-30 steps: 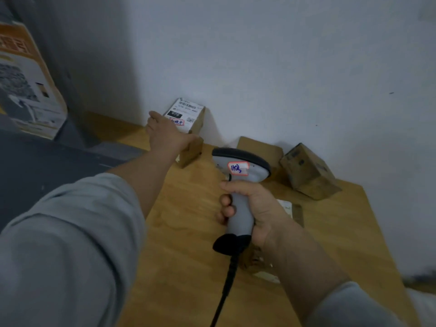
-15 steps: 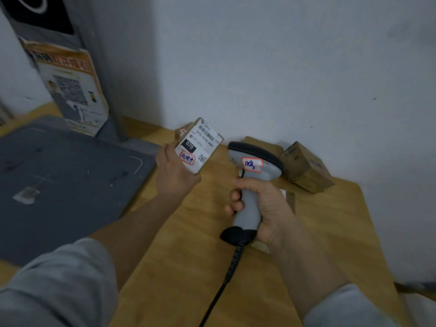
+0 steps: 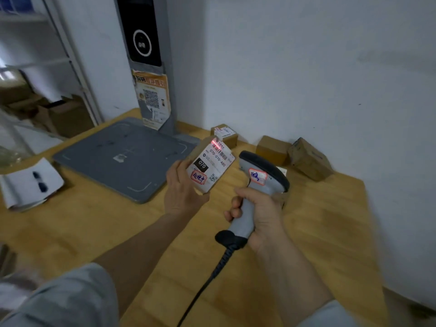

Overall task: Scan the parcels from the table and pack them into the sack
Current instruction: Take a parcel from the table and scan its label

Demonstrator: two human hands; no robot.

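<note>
My left hand (image 3: 181, 190) grips a small cardboard parcel (image 3: 210, 166) above the wooden table (image 3: 94, 223), its white shipping label turned up toward me. A red scan line glows on the barcode at the label's far end. My right hand (image 3: 257, 213) holds the grey handheld scanner (image 3: 262, 182) by its handle, just right of the parcel, with its dark head near the label. Its black cable runs down toward me. Three more cardboard parcels stand against the wall: a labelled one (image 3: 225, 134), a plain one (image 3: 272, 149) and a tilted one (image 3: 310, 159). No sack is in view.
A flat grey scale pad (image 3: 118, 159) lies on the table's left half, with a grey post (image 3: 151, 67) carrying a dark screen and an orange poster behind it. A white folded sheet (image 3: 30, 182) lies at the left edge. Shelving with boxes stands far left.
My left hand lifted the labelled parcel from beside the wall and brought it toward me next to the scanner. The red scan line now shows on its barcode. The view swung left.
</note>
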